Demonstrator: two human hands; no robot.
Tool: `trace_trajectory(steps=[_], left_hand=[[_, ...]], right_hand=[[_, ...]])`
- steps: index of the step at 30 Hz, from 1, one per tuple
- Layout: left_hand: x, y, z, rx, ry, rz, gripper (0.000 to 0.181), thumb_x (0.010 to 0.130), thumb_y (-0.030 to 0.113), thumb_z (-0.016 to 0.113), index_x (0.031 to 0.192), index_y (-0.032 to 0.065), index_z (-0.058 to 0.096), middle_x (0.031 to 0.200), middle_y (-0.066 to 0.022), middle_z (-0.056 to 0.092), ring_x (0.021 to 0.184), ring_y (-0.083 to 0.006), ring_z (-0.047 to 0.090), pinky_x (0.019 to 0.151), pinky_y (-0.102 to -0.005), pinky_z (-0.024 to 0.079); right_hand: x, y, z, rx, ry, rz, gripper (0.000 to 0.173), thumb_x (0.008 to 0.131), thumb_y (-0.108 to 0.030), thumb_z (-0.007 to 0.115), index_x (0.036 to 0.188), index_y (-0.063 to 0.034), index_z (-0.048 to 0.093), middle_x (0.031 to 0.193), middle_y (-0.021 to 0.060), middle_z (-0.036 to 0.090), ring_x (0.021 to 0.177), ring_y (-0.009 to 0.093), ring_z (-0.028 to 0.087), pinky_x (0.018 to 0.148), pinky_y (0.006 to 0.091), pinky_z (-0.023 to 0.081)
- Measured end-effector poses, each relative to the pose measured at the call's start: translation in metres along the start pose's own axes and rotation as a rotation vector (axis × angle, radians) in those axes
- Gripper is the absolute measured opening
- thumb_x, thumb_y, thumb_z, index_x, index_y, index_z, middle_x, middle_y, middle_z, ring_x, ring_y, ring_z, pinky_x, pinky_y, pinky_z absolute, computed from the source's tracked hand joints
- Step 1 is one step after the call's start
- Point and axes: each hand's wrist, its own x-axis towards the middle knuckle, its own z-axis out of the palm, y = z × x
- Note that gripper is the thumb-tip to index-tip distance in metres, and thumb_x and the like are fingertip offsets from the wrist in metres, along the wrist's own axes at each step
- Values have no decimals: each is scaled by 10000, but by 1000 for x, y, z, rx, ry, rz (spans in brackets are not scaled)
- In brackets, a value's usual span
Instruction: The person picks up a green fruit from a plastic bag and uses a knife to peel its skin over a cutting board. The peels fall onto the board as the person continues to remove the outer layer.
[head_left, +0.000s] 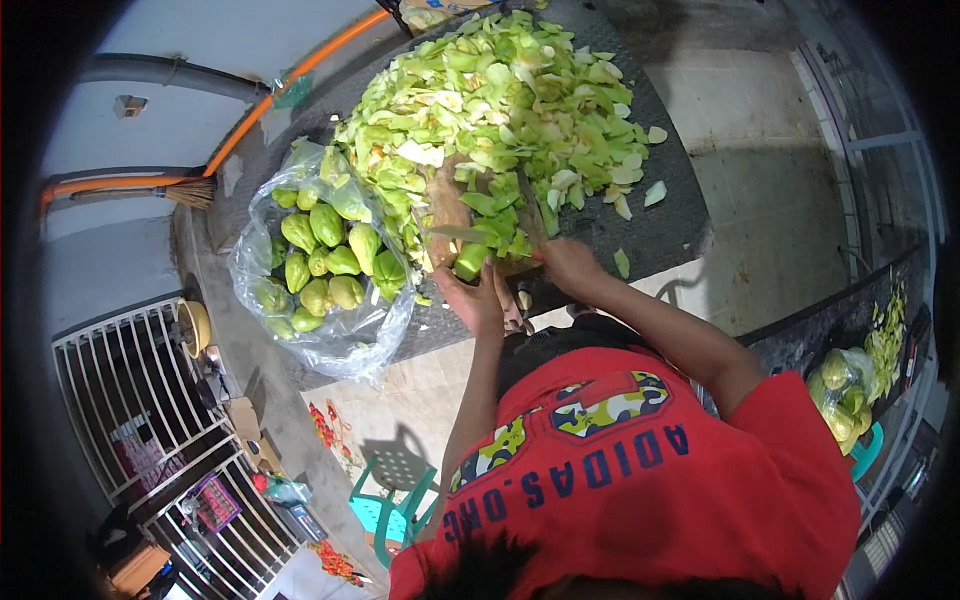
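Observation:
My left hand (474, 297) holds the near end of a cut green chayote (471, 260) on a wooden chopping board (444, 191). In my right hand (574, 268) is a knife (529, 201), its blade pointing away from me over the board's right side. Fresh green slices (501, 219) lie between the blade and the chayote. A pale, flat, blade-like strip (459, 233) lies just beyond the chayote; I cannot tell what it is. Beyond and around the board spreads a large heap of chayote slices (487, 97). Left of my hands, an open clear plastic bag (367, 352) contains several whole chayotes (327, 225).
The heap and bag rest on a dark textured surface (667, 202). Another bag of chayotes (841, 390) and scattered slices (889, 330) are at the far right. A turquoise plastic chair (390, 502) stands lower left, near white metal railings (142, 390). An orange pipe (251, 124) runs along the wall.

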Motion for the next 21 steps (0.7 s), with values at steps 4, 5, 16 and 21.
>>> trace_trajectory(steps=[4, 5, 16, 21], left_hand=[[-1, -3, -1, -31, -13, -22, 446, 723, 96, 780, 1050, -20, 499, 975, -162, 533, 886, -296, 527, 820, -389, 427], [2, -4, -2, -61, -19, -11, 450, 726, 97, 778, 1057, -21, 497, 980, -163, 534, 894, -294, 528, 824, -386, 428], [1, -15, -9, -69, -81, -1, 429, 765, 77, 746, 1092, -27, 490, 998, -164, 534, 925, -270, 534, 830, -365, 439], [3, -14, -9, -58, -79, -7, 434, 766, 70, 746, 1096, -30, 483, 1004, -162, 525, 924, -255, 536, 829, -355, 443]], right_hand=[[15, 34, 11, 3, 36, 49, 149, 817, -186, 573, 851, -61, 648, 781, 200, 637, 793, 394, 632, 672, 494, 494], [16, 41, 13, 3, 30, 51, 153, 812, -194, 584, 851, -57, 642, 783, 199, 636, 797, 396, 629, 671, 491, 490], [-5, 33, 4, 134, -208, -6, 209, 783, -223, 619, 860, -29, 626, 789, 236, 619, 789, 420, 612, 681, 506, 466], [-9, 24, -5, 155, -208, 26, 211, 788, -215, 613, 892, -33, 638, 816, 229, 628, 819, 417, 614, 703, 503, 472]])
